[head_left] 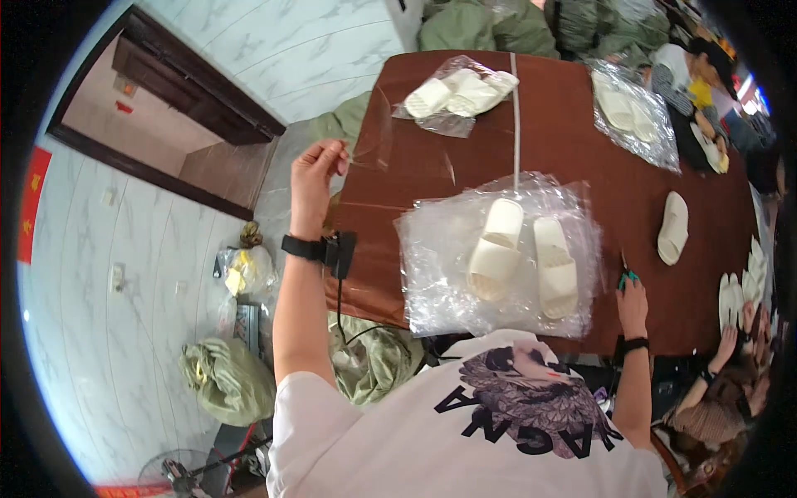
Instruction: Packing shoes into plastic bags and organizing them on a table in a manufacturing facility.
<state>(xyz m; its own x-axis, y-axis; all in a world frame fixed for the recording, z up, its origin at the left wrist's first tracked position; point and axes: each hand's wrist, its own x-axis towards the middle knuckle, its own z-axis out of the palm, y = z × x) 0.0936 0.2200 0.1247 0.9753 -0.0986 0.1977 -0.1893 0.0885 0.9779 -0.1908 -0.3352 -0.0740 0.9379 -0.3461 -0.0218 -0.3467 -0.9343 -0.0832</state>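
My left hand (pixel 319 176) is raised at the table's left edge, its fingers pinched on a thin piece of clear plastic film (pixel 375 149). How far that film reaches is hard to make out. Low on the right side of the table, my right hand (pixel 633 307) is closed on green-handled scissors (pixel 628 275), whose blades point away from me. Between my hands lies a stack of clear plastic bags (pixel 440 282). On top of it rest two cream slippers, the left one (pixel 496 257) and the right one (pixel 557 274), apart from both hands.
Bagged slippers (pixel 465 93) lie at the far edge of the brown table (pixel 564 158), another bagged pair (pixel 627 116) at far right. A single slipper (pixel 673 228) lies to the right. Other people work along the right side. Green sacks (pixel 228 378) stand on the floor at left.
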